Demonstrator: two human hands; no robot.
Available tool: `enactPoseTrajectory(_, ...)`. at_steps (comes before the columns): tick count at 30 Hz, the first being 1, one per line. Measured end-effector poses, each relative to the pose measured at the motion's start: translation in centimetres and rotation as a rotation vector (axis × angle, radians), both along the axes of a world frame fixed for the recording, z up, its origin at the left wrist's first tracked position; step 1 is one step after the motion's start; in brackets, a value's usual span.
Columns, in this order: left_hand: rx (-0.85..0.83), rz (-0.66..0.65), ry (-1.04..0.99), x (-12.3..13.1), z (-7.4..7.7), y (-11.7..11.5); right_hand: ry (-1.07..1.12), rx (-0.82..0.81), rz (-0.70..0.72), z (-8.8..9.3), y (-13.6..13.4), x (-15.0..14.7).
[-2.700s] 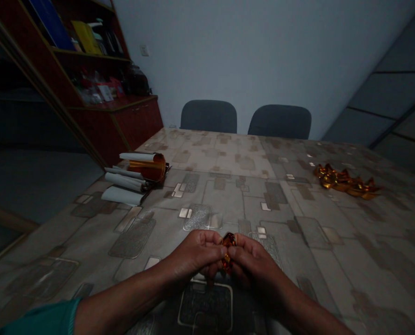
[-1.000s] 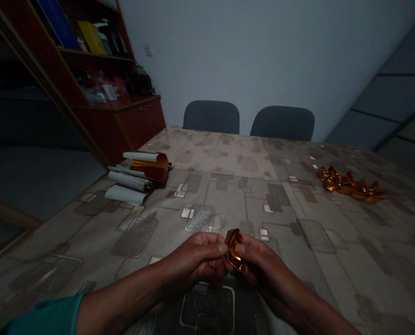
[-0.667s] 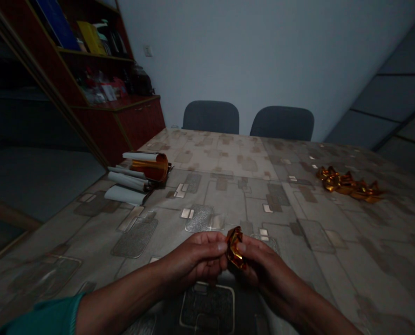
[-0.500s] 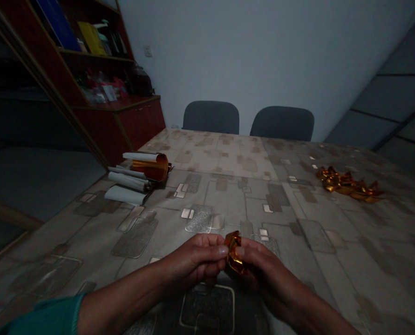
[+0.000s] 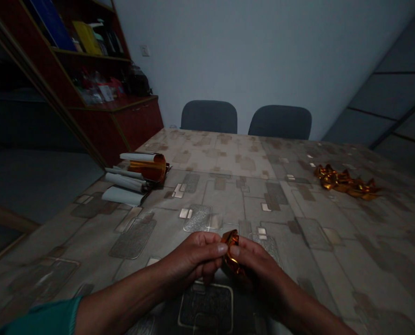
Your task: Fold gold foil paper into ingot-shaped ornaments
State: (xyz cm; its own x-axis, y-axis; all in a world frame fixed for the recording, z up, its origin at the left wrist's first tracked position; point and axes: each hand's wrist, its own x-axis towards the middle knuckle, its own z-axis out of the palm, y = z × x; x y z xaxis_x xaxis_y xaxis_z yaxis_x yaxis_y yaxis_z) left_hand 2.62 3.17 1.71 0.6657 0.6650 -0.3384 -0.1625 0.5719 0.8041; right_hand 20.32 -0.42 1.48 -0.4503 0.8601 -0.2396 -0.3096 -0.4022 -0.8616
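Between my hands, a small folded piece of shiny gold foil paper (image 5: pixel 232 264) is held above the near edge of the table. My left hand (image 5: pixel 200 256) pinches its left side between thumb and fingers. From the other side my right hand (image 5: pixel 258 261) grips it, the thumb pressed on its front and the fingers mostly hidden behind. At the right of the table lies a row of several folded gold foil pieces (image 5: pixel 347 182). Curled gold foil sheets with pale backs (image 5: pixel 125 196) lie in a loose stack at the left.
A patterned cloth covers the table (image 5: pixel 224 195). Two grey chairs (image 5: pixel 209 116) stand at its far side against the wall. On the left is a red-brown cabinet (image 5: pixel 137 118) with bags and other items on its shelves.
Both hands keep their grip on the foil piece, with the right thumb shifted slightly on it. The whole view has moved a little; the sheets and the row stay in place.
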Motion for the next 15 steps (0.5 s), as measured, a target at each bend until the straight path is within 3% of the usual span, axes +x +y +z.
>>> enactPoseTrajectory(15,-0.088,0.015,-0.076,-0.03,-0.40,0.08,-0.008,0.002,-0.016,-0.40,-0.01,0.29)
